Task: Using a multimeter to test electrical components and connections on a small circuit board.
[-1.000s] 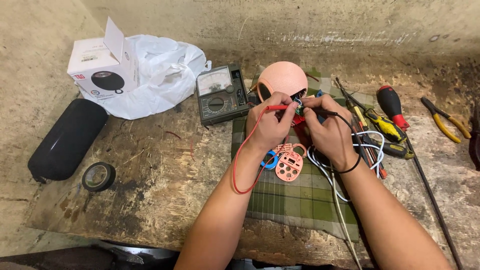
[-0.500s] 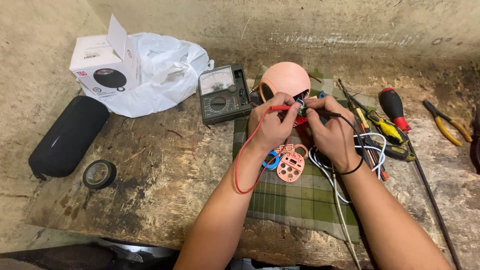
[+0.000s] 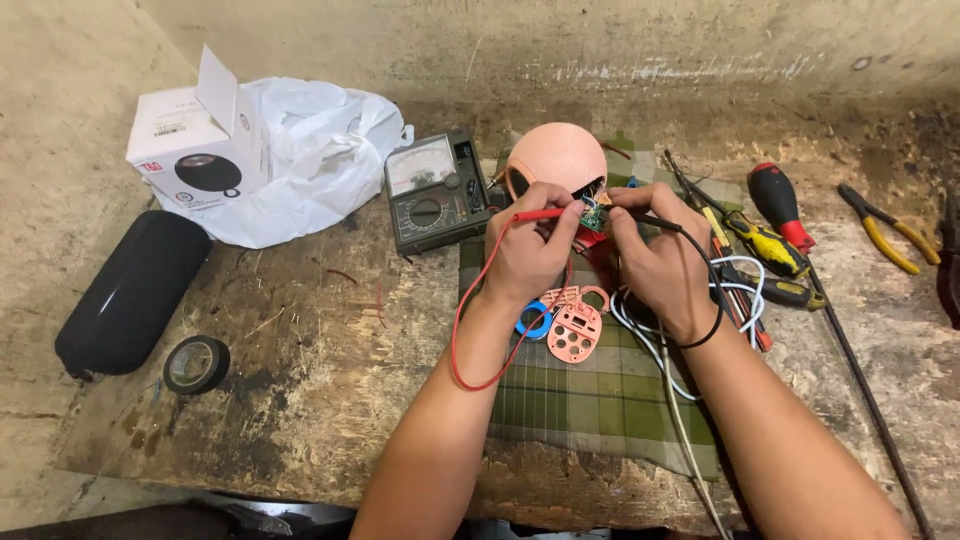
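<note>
Between both grips, green circuit board [image 3: 592,214]

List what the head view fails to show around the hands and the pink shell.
- Small circuit board: mostly covered by the left hand and right hand; its parts are too small to tell.
- Probe tips: hidden between the fingers.
- Meter needle: too small to read.
- Pink shell inside: faces away, behind the hands.
- Dark thing at the right edge: cut off by the frame.

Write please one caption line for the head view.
Left hand holds red probe, right hand black probe, on small circuit board beside analog multimeter.
</note>
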